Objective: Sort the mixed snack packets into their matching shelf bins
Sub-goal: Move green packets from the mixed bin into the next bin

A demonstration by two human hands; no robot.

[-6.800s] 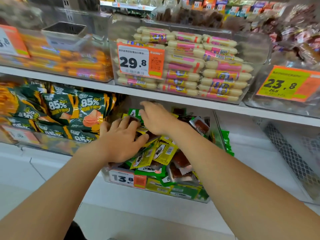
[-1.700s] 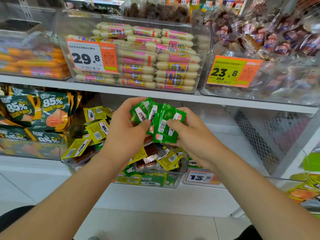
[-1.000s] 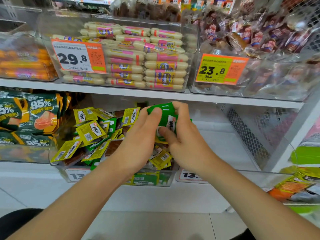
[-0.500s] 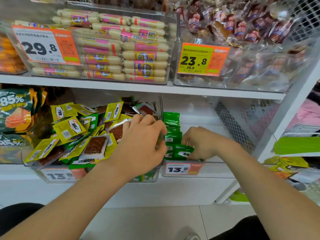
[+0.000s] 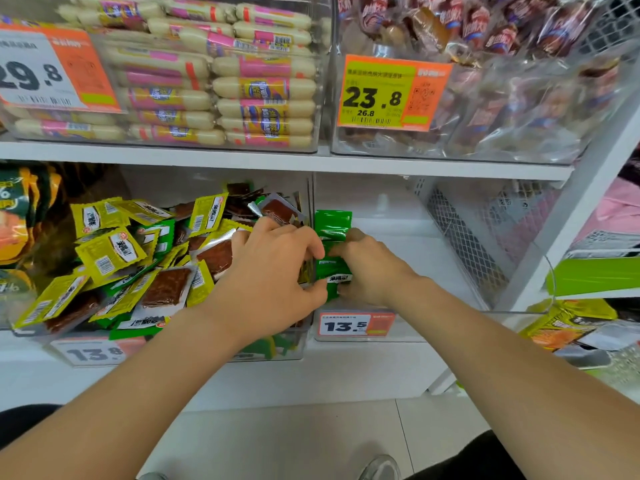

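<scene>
R hand [image 5: 367,268] sits inside the right clear bin [image 5: 415,329] on the lower shelf. Its fingers are curled round a small stack of green packets [image 5: 332,270], w/ the thumb on top. One more green packet stands upright just behind, at the far side of the stack. The bin's front carries a 13.5 price tag [image 5: 353,326].

L hand [image 5: 273,271] reaches over the right edge of the mixed bin [image 5: 291,341], which is just left of the other bin. Its fingers are curled, and the index and thumb tips pinch the stack's left edge, so both hands are on it.

The mixed bin is piled w/ yellow packets [image 5: 107,251], clear packs w/ brown contents [image 5: 166,287] and a few green ones underneath. It has a 13.8 tag [image 5: 91,353] in front.

On the upper shelf, a bin of pale sausages [image 5: 263,88] w/ a 29.8 tag [image 5: 52,69] is on the left. Dark wrapped snacks [image 5: 485,32] w/ a 23.8 tag [image 5: 384,93] are on the right. A wire mesh panel [image 5: 460,237] closes the shelf's right end.
</scene>
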